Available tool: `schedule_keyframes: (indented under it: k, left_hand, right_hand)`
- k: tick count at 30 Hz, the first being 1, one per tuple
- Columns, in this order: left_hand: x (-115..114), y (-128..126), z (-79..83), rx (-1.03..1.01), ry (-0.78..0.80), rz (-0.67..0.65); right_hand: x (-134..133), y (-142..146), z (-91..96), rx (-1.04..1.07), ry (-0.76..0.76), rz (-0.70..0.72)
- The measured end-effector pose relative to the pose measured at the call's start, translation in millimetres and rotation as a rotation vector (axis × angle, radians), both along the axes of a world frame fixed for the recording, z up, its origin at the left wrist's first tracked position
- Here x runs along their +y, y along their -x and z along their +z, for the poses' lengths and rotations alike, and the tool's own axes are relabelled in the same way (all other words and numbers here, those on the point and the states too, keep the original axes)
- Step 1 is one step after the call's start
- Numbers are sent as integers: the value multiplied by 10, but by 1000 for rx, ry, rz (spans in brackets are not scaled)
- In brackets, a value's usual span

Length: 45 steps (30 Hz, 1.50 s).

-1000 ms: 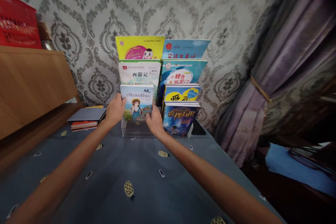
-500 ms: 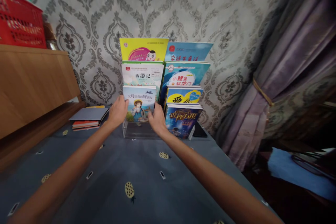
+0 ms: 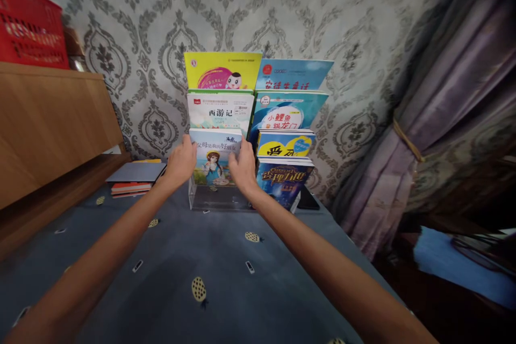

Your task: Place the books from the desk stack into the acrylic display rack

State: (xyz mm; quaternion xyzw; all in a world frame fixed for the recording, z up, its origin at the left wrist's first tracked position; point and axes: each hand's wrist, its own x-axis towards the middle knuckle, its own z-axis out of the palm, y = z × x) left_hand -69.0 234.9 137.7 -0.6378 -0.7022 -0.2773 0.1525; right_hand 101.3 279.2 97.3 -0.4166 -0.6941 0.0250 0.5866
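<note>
A clear tiered rack (image 3: 220,200) of children's books stands against the wall. Both my hands grip the front book in its left column, a pale blue book with a girl on the cover (image 3: 213,157). My left hand (image 3: 181,161) is closed on the book's left edge. My right hand (image 3: 243,167) is closed on its right edge. Behind it rise a white book (image 3: 220,112) and a yellow book (image 3: 222,70). The right column holds a dark blue space book (image 3: 284,180), a yellow-and-blue book (image 3: 285,143) and two teal books (image 3: 288,110).
A blue cloth with small pineapple prints (image 3: 197,258) covers the surface. A flat pile of books (image 3: 135,178) lies left of the rack. A wooden headboard (image 3: 48,123) with a red basket (image 3: 30,27) on top is at left. A purple curtain (image 3: 435,118) hangs at right.
Both hands have slid a little upward along the sides of the girl-cover book, and the book sits slightly higher. The view has shifted slightly.
</note>
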Motion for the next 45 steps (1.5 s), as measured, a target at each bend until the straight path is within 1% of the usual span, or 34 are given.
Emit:
schedule_keyframes:
  k: [4,12,19,27,34,38,43,45]
  left_hand:
    - [11,-7,-13,4,-9,-2]
    - [3,23,-46,-11,8,-19]
    - [-42,27,-74,-4,32,-14]
    - [-137,1,-139,-8,87,-2]
    - [-168,5,-168,-22,92,-35]
    - [-119,17,-135,-61,91,-59]
    - [-22,40,-102,-84,95,-50]
    - [-2,47,-103,-78,91,-43]
  right_hand:
    - [-23,8,6,9,-12,12]
    - [-59,2,7,-15,22,12]
    - [-71,-31,-122,-25,82,13]
    - [-100,-68,-281,-46,82,9]
    - [-99,-59,-375,-78,89,-14]
    - [-26,-63,-345,-110,93,-24]
    - [81,-72,-255,-153,177,-68]
    - [104,-75,-251,-155,178,-72]
